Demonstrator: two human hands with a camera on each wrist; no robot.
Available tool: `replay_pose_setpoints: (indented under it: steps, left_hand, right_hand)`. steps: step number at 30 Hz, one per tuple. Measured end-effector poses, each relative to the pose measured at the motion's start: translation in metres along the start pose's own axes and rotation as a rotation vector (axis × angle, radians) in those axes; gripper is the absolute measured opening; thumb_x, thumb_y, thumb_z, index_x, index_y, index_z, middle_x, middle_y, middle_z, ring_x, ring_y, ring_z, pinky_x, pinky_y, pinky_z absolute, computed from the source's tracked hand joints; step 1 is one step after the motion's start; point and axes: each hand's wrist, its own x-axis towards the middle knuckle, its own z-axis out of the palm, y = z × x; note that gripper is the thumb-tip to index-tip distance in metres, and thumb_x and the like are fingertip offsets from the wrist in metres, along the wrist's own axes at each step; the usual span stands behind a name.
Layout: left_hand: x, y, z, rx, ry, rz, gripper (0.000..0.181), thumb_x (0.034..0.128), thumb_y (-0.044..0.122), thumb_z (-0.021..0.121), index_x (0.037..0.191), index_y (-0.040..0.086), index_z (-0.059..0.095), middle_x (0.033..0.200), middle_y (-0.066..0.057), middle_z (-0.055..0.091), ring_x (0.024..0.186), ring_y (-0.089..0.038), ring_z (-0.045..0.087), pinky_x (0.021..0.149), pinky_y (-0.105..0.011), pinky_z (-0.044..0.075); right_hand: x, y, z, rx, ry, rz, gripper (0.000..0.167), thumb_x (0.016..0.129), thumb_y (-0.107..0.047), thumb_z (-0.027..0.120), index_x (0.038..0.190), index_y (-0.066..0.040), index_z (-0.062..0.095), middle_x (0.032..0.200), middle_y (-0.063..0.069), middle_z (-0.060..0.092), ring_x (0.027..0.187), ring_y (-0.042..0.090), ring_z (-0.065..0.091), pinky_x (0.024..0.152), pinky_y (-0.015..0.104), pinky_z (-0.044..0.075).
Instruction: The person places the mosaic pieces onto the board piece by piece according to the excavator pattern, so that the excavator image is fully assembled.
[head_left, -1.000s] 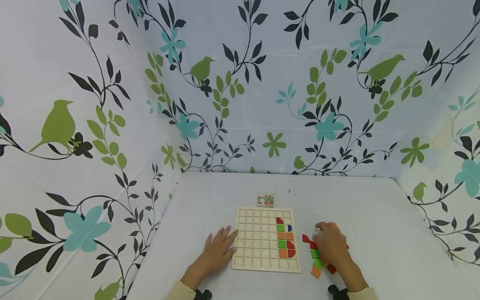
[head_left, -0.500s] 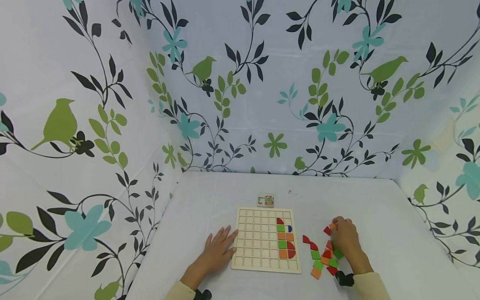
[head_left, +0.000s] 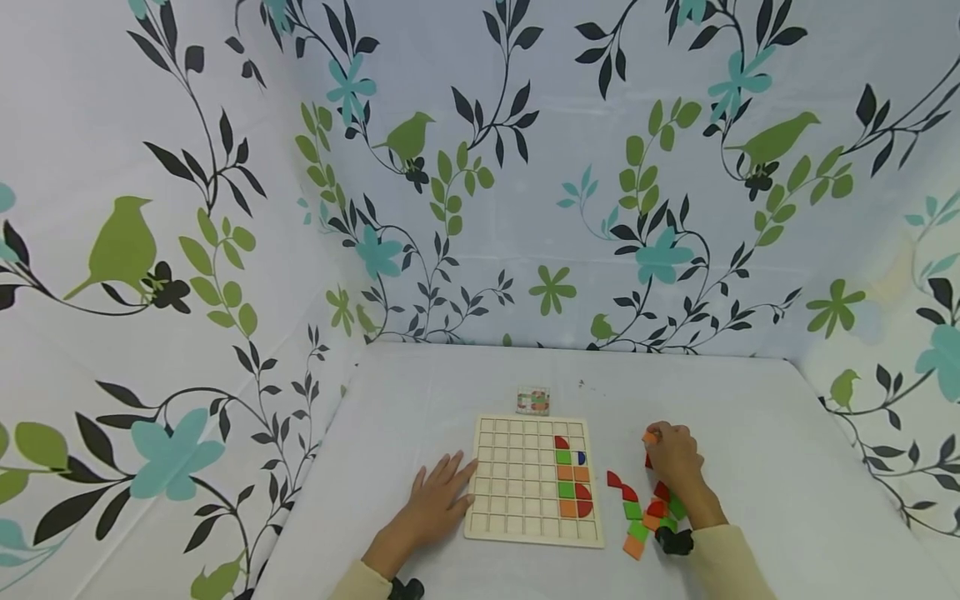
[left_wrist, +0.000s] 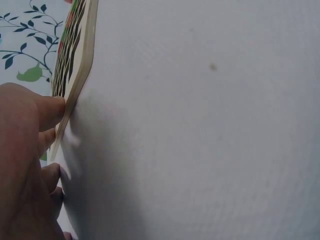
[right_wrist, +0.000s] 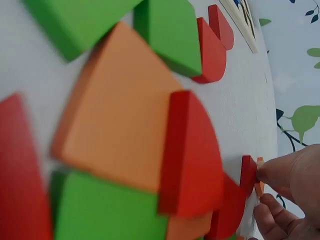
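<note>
Board edge touches spread left hand; right hand, apart, pinches 1 orange piece.

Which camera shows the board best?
The head view: it looks down on nearly the whole board, with the coloured pieces on it. The left wrist view shows it steeply slanted, mostly its edge, with the left hand against it. The right wrist view catches only a corner at the top.

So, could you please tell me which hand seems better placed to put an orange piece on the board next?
Probably the right hand: it pinches an orange piece to the right of the board, while the left hand touches the board's left edge, holding no visible piece.
</note>
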Motion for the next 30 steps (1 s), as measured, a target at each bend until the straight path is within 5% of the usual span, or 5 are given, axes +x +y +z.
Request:
replay_pose_setpoints:
  steps: [8, 21, 30]
  left_hand:
    - [0.0, -0.001, 0.001, -0.017, 0.005, 0.015, 0.059, 0.1099, 0.037, 0.054, 0.164, 0.021, 0.039, 0.174, -0.015, 0.027, 0.16, -0.044, 0.022, 0.122, -0.077, 0.009]
    - [0.0, -0.002, 0.0, -0.01, 0.01, 0.014, 0.059, 0.1099, 0.038, 0.053, 0.164, 0.021, 0.039, 0.174, -0.015, 0.028, 0.16, -0.044, 0.022, 0.122, -0.078, 0.009]
    - [0.0, -0.003, 0.001, -0.009, 0.008, 0.011, 0.059, 0.1096, 0.04, 0.054, 0.165, 0.023, 0.039, 0.174, -0.013, 0.028, 0.161, -0.041, 0.023, 0.123, -0.076, 0.009]
  right_hand:
    - [0.022, -0.016, 0.019, 0.054, -0.088, -0.033, 0.032, 0.102, -0.013, 0.062, 0.132, -0.001, 0.062, 0.133, 0.031, 0.054, 0.121, 0.049, 0.05, 0.097, 0.07, 0.041]
    - [0.022, -0.074, 0.04, 0.012, -0.123, -0.159, 0.025, 0.103, -0.012, 0.066, 0.126, -0.002, 0.065, 0.122, 0.022, 0.06, 0.111, 0.038, 0.055, 0.093, 0.06, 0.047]
    - [0.004, -0.115, 0.061, -0.054, -0.143, -0.421, 0.021, 0.104, -0.018, 0.069, 0.123, -0.01, 0.066, 0.114, 0.011, 0.062, 0.105, 0.03, 0.058, 0.081, 0.055, 0.049]
